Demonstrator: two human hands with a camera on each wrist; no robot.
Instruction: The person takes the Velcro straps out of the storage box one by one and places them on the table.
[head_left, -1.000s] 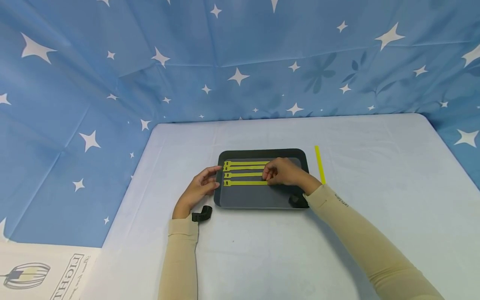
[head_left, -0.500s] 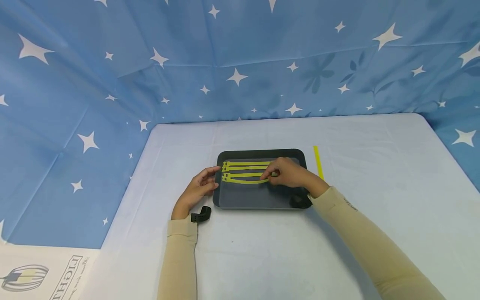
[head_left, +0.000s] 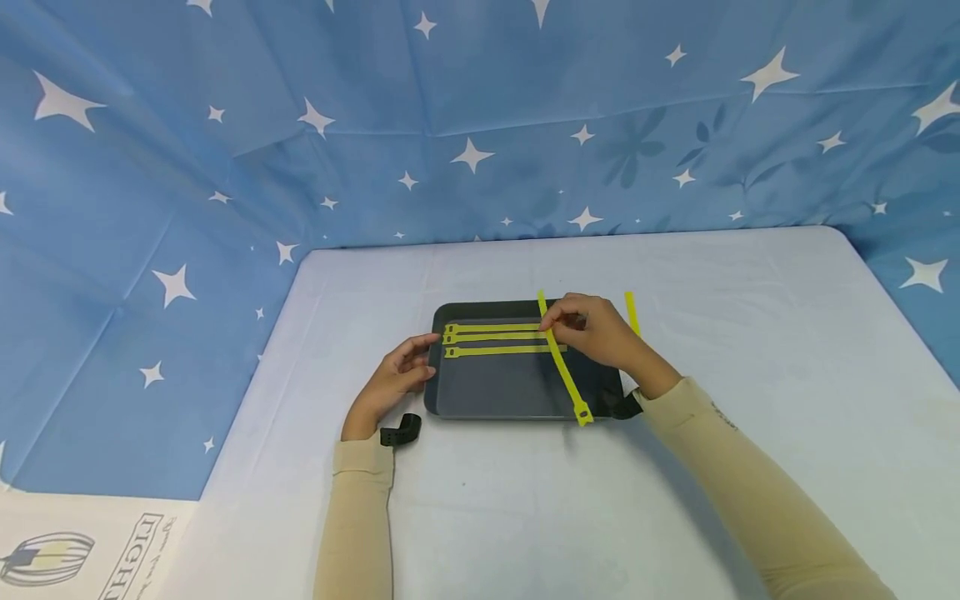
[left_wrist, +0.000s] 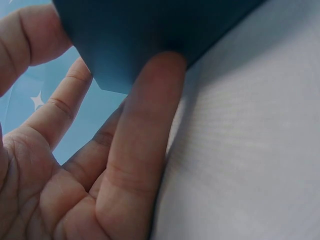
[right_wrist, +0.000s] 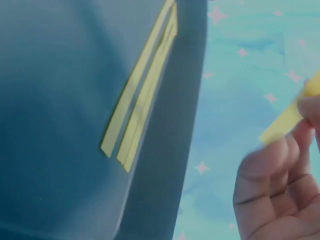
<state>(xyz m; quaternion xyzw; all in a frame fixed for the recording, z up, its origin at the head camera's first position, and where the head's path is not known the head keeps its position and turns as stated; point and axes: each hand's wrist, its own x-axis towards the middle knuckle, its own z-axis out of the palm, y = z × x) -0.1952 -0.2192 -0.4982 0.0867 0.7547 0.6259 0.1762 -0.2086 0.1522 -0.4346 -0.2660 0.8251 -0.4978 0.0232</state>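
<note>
A dark grey rectangular tray [head_left: 502, 396] holds three yellow strap cable ties [head_left: 495, 351], laid side by side with their slotted heads at the left. My right hand [head_left: 600, 333] pinches another yellow cable tie [head_left: 567, 379] between thumb and fingers, above the tray's right half. That tie hangs at a slant, its slotted head down over the front rim. At the tray's left side rests my left hand [head_left: 393, 379], with fingers extended. The left wrist view shows its fingertips [left_wrist: 162, 70] against the tray's outer wall.
A yellow strip [head_left: 632, 310] lies on the white-covered table [head_left: 765, 333], right of the tray and partly behind my right hand. A blue star-patterned cloth [head_left: 480, 100] hangs behind. Printed fabric [head_left: 90, 550] shows at the lower left.
My right hand has lifted the nearest cable tie out of the row and turned it from lying crosswise to hanging head-down. The left hand stays at the tray's side.
</note>
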